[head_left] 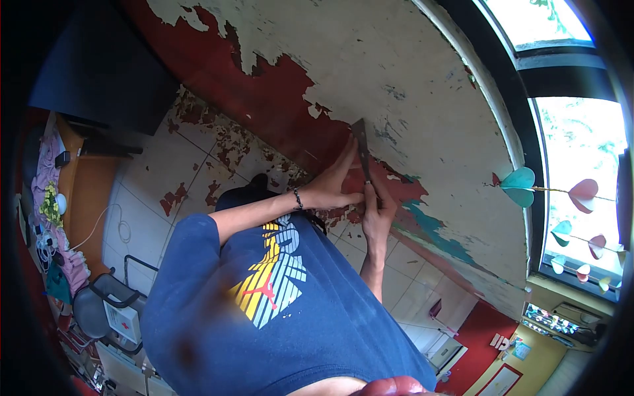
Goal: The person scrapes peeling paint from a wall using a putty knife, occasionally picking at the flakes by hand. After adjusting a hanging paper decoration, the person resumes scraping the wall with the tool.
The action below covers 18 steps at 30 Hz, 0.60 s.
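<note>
My right hand (380, 214) is closed around the handle of a putty knife (362, 146), whose dark blade points up against the wall (396, 79). The blade's tip lies at the border between whitish plaster and red paint (277, 99). My left hand (330, 185), with a dark bracelet (298, 198) at its wrist, has its fingers stretched out along the wall beside the blade. Its thumb is close to the knife handle; whether its fingertips press on the blade is hard to see. Ragged paint edges and a teal patch (429, 224) show around the hands.
Paint flakes (231, 145) litter the tiled floor (145, 178) below the wall. A wooden desk (86, 191) with clutter and a grey chair (99, 307) stand to the left. Windows (581, 165) with hanging paper hearts (518, 187) are on the right.
</note>
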Each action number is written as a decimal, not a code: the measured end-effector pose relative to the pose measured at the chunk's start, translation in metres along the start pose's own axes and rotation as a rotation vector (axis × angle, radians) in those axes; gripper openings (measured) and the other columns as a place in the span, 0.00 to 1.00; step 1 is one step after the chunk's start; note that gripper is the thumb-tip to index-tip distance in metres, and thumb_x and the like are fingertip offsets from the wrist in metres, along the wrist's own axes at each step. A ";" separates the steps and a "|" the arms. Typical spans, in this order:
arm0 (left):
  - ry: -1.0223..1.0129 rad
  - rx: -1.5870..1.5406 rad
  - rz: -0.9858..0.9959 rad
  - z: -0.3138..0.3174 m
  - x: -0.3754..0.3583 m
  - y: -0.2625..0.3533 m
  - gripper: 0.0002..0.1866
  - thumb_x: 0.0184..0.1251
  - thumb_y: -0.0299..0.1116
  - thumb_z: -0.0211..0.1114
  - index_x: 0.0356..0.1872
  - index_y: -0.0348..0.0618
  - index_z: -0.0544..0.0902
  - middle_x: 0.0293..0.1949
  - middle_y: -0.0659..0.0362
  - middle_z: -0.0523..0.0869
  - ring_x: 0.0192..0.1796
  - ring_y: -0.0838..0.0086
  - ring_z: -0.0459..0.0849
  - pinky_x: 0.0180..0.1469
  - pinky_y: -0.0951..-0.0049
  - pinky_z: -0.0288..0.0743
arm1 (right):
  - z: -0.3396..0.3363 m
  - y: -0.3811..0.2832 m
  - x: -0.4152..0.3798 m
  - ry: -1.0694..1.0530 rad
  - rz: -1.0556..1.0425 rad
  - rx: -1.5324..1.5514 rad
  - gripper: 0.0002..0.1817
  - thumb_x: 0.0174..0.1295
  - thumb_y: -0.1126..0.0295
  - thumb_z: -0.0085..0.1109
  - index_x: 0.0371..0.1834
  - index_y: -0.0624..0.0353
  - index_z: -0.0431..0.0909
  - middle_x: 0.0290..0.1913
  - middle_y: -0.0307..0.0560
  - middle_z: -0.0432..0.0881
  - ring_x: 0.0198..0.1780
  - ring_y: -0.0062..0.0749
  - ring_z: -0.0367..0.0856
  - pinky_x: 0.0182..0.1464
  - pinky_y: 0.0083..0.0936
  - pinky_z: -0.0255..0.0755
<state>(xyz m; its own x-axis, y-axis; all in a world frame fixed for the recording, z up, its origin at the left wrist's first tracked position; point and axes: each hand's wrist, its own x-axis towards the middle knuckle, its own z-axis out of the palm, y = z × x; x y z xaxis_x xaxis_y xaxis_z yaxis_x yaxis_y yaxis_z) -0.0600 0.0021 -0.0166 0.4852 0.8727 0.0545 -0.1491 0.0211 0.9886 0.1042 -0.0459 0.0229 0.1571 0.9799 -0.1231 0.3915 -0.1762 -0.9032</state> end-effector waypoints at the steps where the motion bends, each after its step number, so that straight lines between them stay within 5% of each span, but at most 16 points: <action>1: -0.001 0.003 -0.001 0.001 -0.002 -0.001 0.67 0.59 0.40 0.74 0.78 0.33 0.24 0.80 0.35 0.28 0.81 0.50 0.55 0.80 0.58 0.54 | -0.005 0.002 -0.008 0.016 -0.002 -0.007 0.18 0.73 0.72 0.55 0.63 0.66 0.80 0.50 0.51 0.88 0.48 0.25 0.83 0.52 0.23 0.74; 3: -0.044 0.204 0.102 0.002 0.002 -0.006 0.66 0.58 0.35 0.74 0.79 0.39 0.24 0.81 0.40 0.28 0.79 0.56 0.62 0.72 0.58 0.69 | -0.006 0.000 -0.004 0.020 -0.022 -0.019 0.18 0.73 0.73 0.55 0.62 0.66 0.80 0.50 0.51 0.88 0.47 0.25 0.83 0.52 0.23 0.74; 7: -0.039 0.128 0.132 0.003 0.003 -0.008 0.66 0.58 0.35 0.74 0.80 0.40 0.26 0.81 0.40 0.28 0.79 0.54 0.61 0.73 0.57 0.68 | -0.005 0.013 0.001 0.062 -0.043 -0.056 0.18 0.72 0.74 0.55 0.62 0.65 0.81 0.49 0.51 0.88 0.47 0.25 0.83 0.52 0.23 0.74; 9: -0.035 0.029 0.094 0.005 0.001 -0.003 0.63 0.60 0.42 0.73 0.80 0.34 0.30 0.81 0.38 0.29 0.83 0.51 0.46 0.82 0.58 0.48 | -0.011 0.018 -0.007 0.069 -0.070 -0.072 0.18 0.72 0.74 0.55 0.62 0.64 0.81 0.49 0.50 0.88 0.47 0.25 0.83 0.52 0.22 0.74; 11: -0.034 0.210 0.106 0.013 0.001 -0.014 0.64 0.59 0.39 0.74 0.80 0.38 0.30 0.81 0.39 0.29 0.81 0.52 0.52 0.78 0.57 0.57 | -0.018 0.011 -0.010 0.117 -0.247 -0.130 0.18 0.74 0.72 0.57 0.64 0.63 0.80 0.29 0.32 0.78 0.26 0.11 0.68 0.26 0.15 0.61; 12: -0.028 0.384 0.121 0.016 0.002 -0.017 0.64 0.58 0.36 0.75 0.81 0.41 0.29 0.81 0.40 0.29 0.80 0.53 0.59 0.74 0.56 0.66 | -0.024 0.016 -0.009 0.120 -0.250 -0.127 0.18 0.74 0.72 0.57 0.64 0.63 0.80 0.29 0.32 0.78 0.26 0.11 0.68 0.26 0.15 0.61; 13: -0.026 0.385 0.126 0.015 0.004 -0.015 0.64 0.58 0.36 0.75 0.81 0.41 0.29 0.81 0.40 0.29 0.80 0.53 0.59 0.74 0.56 0.66 | -0.032 0.024 -0.005 0.089 -0.154 -0.052 0.18 0.73 0.72 0.57 0.63 0.64 0.81 0.39 0.41 0.83 0.36 0.18 0.76 0.39 0.19 0.68; 14: -0.045 0.294 0.105 0.014 0.004 -0.013 0.63 0.59 0.41 0.74 0.80 0.37 0.31 0.81 0.38 0.30 0.82 0.52 0.47 0.78 0.57 0.56 | -0.037 0.030 -0.004 0.061 -0.055 0.021 0.18 0.72 0.73 0.57 0.62 0.65 0.81 0.48 0.51 0.89 0.46 0.26 0.84 0.52 0.24 0.75; 15: -0.069 0.201 0.083 0.014 0.005 -0.012 0.63 0.60 0.45 0.73 0.80 0.33 0.32 0.81 0.36 0.32 0.84 0.51 0.36 0.82 0.59 0.45 | -0.034 0.027 -0.002 0.068 -0.056 0.018 0.18 0.72 0.73 0.57 0.62 0.65 0.81 0.48 0.51 0.89 0.46 0.26 0.84 0.52 0.24 0.75; 18: 0.032 0.176 0.118 0.019 0.002 -0.013 0.63 0.59 0.43 0.74 0.80 0.33 0.32 0.81 0.36 0.33 0.84 0.51 0.42 0.82 0.59 0.46 | -0.027 0.012 0.004 0.038 -0.083 -0.128 0.18 0.72 0.73 0.56 0.62 0.65 0.81 0.48 0.51 0.89 0.46 0.27 0.84 0.51 0.24 0.75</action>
<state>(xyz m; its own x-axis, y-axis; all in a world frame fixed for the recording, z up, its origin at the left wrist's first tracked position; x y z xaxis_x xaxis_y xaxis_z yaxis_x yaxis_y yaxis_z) -0.0405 -0.0057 -0.0270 0.4454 0.8792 0.1694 -0.0486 -0.1651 0.9851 0.1338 -0.0461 0.0227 0.1530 0.9877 -0.0325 0.5167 -0.1080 -0.8494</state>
